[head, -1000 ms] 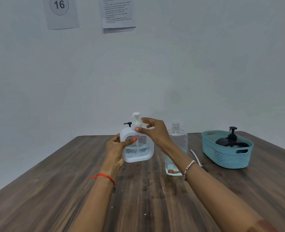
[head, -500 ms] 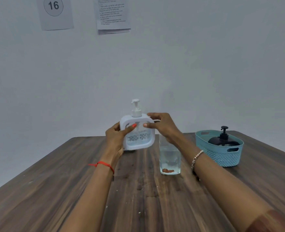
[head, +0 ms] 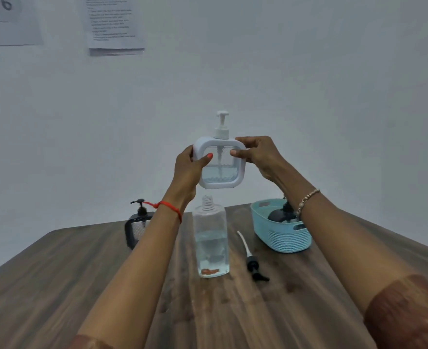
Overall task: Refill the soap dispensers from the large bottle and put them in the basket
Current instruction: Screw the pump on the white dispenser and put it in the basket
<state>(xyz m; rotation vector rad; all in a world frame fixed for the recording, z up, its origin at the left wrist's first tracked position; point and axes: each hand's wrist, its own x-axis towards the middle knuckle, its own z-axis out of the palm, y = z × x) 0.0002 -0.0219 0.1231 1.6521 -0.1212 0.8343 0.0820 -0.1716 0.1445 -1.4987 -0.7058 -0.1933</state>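
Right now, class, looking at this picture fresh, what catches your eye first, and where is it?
The white dispenser, held up centre frame by the left hand and right hand, above the table. Below it in the picture stands the large bottle, uncapped and partly full. To its right, the teal basket holds a dark dispenser.

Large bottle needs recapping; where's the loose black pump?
Head view: the loose black pump lies flat on the table, right of the large bottle, in front of the teal basket.
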